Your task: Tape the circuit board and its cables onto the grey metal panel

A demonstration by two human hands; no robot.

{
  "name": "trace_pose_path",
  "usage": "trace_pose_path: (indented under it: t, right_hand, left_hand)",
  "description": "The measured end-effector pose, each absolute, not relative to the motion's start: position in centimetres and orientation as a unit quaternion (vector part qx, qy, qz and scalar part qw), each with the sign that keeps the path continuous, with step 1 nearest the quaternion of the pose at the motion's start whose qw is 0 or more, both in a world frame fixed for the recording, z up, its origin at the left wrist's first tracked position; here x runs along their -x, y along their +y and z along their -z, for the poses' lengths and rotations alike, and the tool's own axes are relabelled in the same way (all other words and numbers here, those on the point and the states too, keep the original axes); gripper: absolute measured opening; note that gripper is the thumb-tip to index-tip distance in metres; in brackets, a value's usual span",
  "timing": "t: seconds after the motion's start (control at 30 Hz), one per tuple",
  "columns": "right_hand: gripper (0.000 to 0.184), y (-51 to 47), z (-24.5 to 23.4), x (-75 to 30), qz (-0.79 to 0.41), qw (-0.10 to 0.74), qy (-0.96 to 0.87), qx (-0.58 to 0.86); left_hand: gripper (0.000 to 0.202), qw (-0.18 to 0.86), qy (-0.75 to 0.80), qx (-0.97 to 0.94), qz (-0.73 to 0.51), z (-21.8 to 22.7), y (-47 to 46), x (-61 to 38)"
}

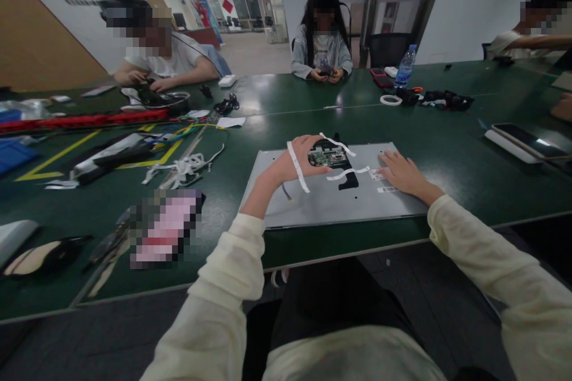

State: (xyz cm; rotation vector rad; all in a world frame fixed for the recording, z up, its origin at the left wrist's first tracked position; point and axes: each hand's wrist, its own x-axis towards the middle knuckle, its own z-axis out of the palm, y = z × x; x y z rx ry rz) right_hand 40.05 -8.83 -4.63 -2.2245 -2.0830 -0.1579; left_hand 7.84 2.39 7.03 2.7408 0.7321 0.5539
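Observation:
A flat silver-grey panel (304, 208) lies on the green table before me. Over its middle is a green circuit board (330, 156) with black parts around it. My left hand (298, 159) grips the board, thumb along its near side and fingers along its far side. One white strip (298, 166) of tape crosses the back of that hand; two more strips run beside the board, one at its far edge and a curled one (348, 173) at its near edge. My right hand (402, 171) rests flat, fingers spread, on the panel's right end near small printed labels (386, 190).
To the left lie a tangle of white strips (183, 169), a phone with a pink screen (170, 229) and several cables. A tape roll (390, 100), a water bottle (406, 66) and another phone (529, 140) lie to the right. Several people sit around the table.

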Motion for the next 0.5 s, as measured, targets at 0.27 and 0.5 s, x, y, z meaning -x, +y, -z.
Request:
trace_pose_path:
  t: [0.27,0.5]
  right_hand:
    - [0.064,-8.6,4.9,-40.1,0.063,0.049,-0.709,0.700]
    - [0.065,-8.4,5.2,-39.9,0.061,0.050,-0.710,0.700]
  left_hand:
    - [0.087,0.127,0.259,-0.941,-0.176,-4.0,2.5,-8.9]
    - [0.087,0.149,0.266,-0.938,-0.163,-0.9,2.4,-8.5]
